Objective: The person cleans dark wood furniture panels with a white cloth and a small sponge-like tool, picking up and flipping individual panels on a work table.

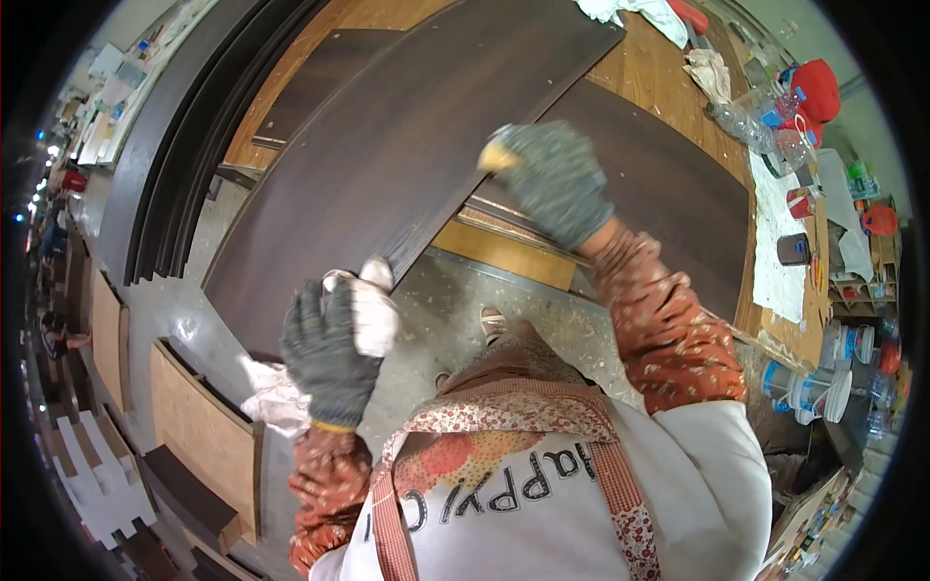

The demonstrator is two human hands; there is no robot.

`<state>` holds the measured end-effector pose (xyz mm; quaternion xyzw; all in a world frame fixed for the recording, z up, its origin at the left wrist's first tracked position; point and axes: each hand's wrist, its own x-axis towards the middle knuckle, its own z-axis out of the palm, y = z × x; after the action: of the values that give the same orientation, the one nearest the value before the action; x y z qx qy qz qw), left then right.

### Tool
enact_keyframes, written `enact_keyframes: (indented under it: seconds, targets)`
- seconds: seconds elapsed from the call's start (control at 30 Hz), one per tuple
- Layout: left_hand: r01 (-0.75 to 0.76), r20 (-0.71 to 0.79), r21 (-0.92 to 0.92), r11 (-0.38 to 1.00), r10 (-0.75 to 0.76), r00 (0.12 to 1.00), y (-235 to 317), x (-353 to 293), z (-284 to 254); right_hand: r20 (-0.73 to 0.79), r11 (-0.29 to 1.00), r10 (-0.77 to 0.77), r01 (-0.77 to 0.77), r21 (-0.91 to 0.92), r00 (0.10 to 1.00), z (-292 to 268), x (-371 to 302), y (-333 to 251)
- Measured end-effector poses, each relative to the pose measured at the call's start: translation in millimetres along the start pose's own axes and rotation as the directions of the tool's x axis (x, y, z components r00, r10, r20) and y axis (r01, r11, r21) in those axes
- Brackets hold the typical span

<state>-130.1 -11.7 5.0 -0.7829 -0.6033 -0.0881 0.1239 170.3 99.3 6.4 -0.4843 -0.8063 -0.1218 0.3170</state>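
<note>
The left hand (327, 351) clutches a soft white rag (373, 312) while the right hand (554, 179) grips the stiff, heavy-looking dark board (387, 145) by its long edge.

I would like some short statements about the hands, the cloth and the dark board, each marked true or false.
1. Both hands wear grey knitted gloves. True: left hand, right hand.
2. The left hand holds a white cloth at the edge of the dark board. True.
3. The right hand hangs free in the air. False: it rests on the dark board.
4. The dark board lies flat on the floor. False: it lies on a wooden workbench and juts out over the floor.
5. The person wears a patterned apron. True.
</note>
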Motion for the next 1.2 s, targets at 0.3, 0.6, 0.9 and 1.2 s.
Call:
enact_keyframes:
  seconds: [0.3,0.6,0.9,1.2]
  targets:
    - [-0.084,0.035,0.064,0.994,0.082,0.996,-6.0,4.4,41.9,0.338,0.971,0.148,-0.071,-0.230,0.930,20.7,29.0,45.7]
    - [-0.084,0.017,0.051,0.995,0.083,0.996,-7.2,-2.5,39.8,-0.039,0.984,-0.168,0.170,0.050,0.985,13.4,9.0,-5.8]
    - [-0.171,-0.010,-0.050,0.984,0.171,0.985,-45.0,-46.1,25.4,-0.060,0.988,0.151,-0.148,0.045,0.987,-43.6,-75.1,26.2]
    - [-0.265,0.001,0.038,0.964,0.265,0.964,-88.9,-80.7,19.8,-0.085,0.838,0.137,-0.070,0.541,0.987,95.3,84.7,-2.0]
